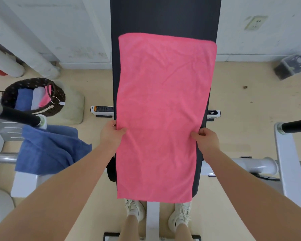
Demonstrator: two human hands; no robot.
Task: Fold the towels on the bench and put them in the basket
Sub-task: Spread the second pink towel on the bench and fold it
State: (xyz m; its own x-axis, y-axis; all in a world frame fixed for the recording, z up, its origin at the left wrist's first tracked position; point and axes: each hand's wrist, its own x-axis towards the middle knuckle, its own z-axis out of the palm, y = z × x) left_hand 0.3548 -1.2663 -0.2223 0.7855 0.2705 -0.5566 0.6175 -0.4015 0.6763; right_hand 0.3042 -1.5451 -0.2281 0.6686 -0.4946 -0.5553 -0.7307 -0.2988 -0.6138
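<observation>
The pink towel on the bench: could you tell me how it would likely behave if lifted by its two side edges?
The pink towel looks thin and creased, so it would probably sag floppily between the left hand and right hand. It seems light. On the smooth bench it may slide easily.

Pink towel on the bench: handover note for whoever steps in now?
Left hand pinches the left edge of the pink microfibre towel; right hand pinches its right edge. The towel lies flat along the black padded bench.
Done: blue, white and pink folded towels sit in the dark woven basket.
Left: fold and basket this one, then the blue towel draped on the frame.
</observation>
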